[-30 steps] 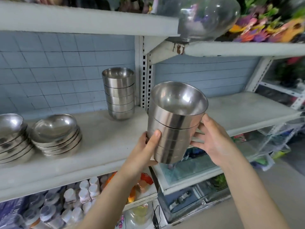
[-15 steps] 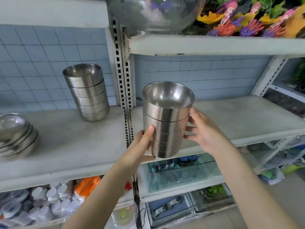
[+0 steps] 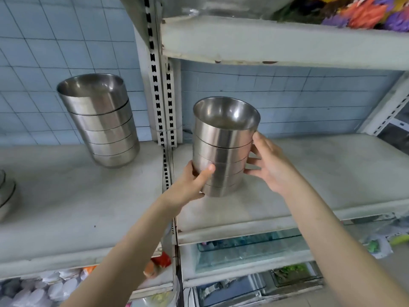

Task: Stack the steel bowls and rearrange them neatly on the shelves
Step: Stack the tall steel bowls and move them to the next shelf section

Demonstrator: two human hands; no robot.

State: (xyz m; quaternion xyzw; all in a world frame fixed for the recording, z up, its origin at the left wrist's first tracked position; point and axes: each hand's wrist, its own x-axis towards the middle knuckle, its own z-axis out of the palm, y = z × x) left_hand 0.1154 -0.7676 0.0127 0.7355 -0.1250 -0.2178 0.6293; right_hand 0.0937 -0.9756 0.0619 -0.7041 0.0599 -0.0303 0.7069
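A stack of several nested steel bowls (image 3: pixel 223 149) is held upright between both hands, over the left part of the right-hand shelf (image 3: pixel 321 173). My left hand (image 3: pixel 192 185) grips its lower left side, thumb across the front. My right hand (image 3: pixel 269 165) presses the right side with fingers spread. Whether the stack's base touches the shelf is unclear. A second stack of several steel bowls (image 3: pixel 101 120) stands on the left-hand shelf (image 3: pixel 66 196) near the tiled wall. The edge of wider steel bowls (image 3: pixel 6 196) shows at the far left.
A slotted white upright (image 3: pixel 161 96) divides the two shelves. An upper shelf (image 3: pixel 276 43) overhangs the right side, with colourful artificial flowers (image 3: pixel 371 14) on it. Lower shelves hold glass tanks (image 3: pixel 250 249) and white-capped jars (image 3: pixel 44 289).
Both hands carried the stack forward and rightward, from in front of the shelf edge to above the right shelf surface. The view swung right, so the wide bowls slid out at the left.
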